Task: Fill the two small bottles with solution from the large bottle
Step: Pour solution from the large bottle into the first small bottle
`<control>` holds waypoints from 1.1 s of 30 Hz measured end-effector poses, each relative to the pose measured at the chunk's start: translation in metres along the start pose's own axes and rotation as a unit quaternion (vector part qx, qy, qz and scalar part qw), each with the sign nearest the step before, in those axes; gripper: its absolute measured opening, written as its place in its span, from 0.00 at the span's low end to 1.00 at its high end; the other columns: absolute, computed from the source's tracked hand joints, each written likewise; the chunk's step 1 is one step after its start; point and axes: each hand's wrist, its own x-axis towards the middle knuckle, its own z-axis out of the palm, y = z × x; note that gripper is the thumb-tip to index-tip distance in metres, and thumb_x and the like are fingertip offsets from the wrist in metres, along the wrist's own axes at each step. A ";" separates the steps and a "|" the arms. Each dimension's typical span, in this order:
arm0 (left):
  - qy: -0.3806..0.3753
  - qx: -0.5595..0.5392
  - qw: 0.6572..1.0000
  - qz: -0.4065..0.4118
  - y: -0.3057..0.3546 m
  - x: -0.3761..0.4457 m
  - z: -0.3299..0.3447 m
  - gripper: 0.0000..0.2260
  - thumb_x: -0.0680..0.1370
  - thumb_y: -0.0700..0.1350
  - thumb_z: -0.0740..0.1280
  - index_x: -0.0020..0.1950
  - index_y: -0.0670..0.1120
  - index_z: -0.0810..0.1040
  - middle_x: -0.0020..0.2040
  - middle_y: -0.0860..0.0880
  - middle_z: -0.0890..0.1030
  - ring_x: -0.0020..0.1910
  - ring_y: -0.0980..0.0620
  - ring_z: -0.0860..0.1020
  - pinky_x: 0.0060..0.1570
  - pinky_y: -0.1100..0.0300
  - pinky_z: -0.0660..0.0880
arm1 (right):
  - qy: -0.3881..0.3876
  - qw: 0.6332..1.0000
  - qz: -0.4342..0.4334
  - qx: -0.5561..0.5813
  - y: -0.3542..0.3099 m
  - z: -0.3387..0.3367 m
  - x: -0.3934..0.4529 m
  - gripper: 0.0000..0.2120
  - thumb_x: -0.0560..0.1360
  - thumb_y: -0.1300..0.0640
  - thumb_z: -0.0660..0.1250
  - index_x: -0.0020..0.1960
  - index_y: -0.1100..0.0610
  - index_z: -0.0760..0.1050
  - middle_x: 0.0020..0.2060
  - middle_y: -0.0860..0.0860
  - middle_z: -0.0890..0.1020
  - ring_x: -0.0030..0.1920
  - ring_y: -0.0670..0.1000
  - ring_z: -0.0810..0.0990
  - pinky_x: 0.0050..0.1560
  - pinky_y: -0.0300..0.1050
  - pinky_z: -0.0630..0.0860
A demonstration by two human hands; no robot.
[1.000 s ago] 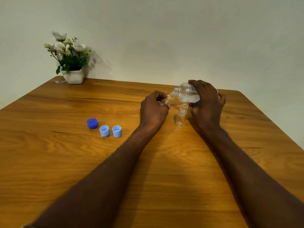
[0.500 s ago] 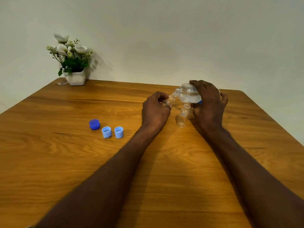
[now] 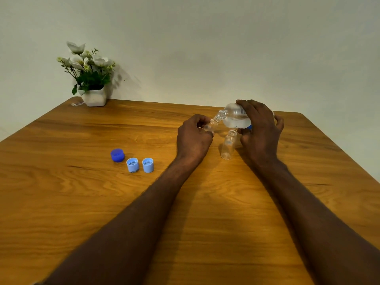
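Right hand (image 3: 260, 132): gripping the large bottle (image 3: 236, 117) from above, fingers curling over its body and thumb sitting under it, holding it off the table (image 3: 61, 192).
Large bottle: lying tipped on its side in the right hand, mouth pointing left and slightly down, clear liquid pooling along its lower side; a patch of blue is showing at its underside near the thumb.
Left hand (image 3: 194, 136): curling round the first small bottle (image 3: 211, 124), holding it tilted with its neck pointing up and right.
First small bottle: its mouth is meeting the large bottle's mouth, the two necks touching or nearly so; most of its body is hiding behind the left hand's fingers, so its fill level cannot be told.
Second small bottle (image 3: 227, 145): standing upright and uncapped on the table between the two hands, just below the large bottle; nothing is gripping it, though the right thumb is sitting right beside its neck. It is looking clear, and whether any liquid is inside cannot be told.
Dark cap (image 3: 117, 155): lying on the table well left of the hands.
Light caps (image 3: 132, 164) (image 3: 148, 165): sitting open side up, side by side, just right of the dark cap.
Flower pot (image 3: 94, 97): standing at the far left corner, holding white flowers and green leaves against the wall.
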 end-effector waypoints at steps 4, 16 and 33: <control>-0.004 -0.004 1.000 0.001 0.000 0.001 0.000 0.14 0.75 0.38 0.75 0.59 0.46 0.84 0.52 0.50 0.86 0.51 0.50 0.84 0.53 0.46 0.84 | 0.007 1.000 0.002 0.004 0.001 0.001 0.000 0.37 0.71 0.66 0.75 0.76 0.47 0.72 0.73 0.48 0.75 0.76 0.53 0.69 0.76 0.66 0.58; 0.000 -0.002 1.000 0.000 -0.001 0.001 0.001 0.13 0.75 0.39 0.75 0.59 0.46 0.84 0.51 0.51 0.86 0.49 0.51 0.84 0.51 0.46 0.84 | 0.011 1.000 0.007 0.006 0.000 0.001 0.000 0.38 0.70 0.67 0.75 0.76 0.47 0.72 0.73 0.48 0.75 0.76 0.52 0.69 0.76 0.65 0.57; 0.003 -0.004 1.000 -0.006 0.001 0.001 0.000 0.12 0.76 0.39 0.75 0.58 0.46 0.84 0.52 0.50 0.86 0.50 0.49 0.84 0.51 0.45 0.84 | 0.004 1.000 0.002 0.004 -0.001 -0.002 -0.001 0.37 0.69 0.67 0.74 0.76 0.48 0.72 0.73 0.49 0.75 0.76 0.53 0.69 0.75 0.67 0.57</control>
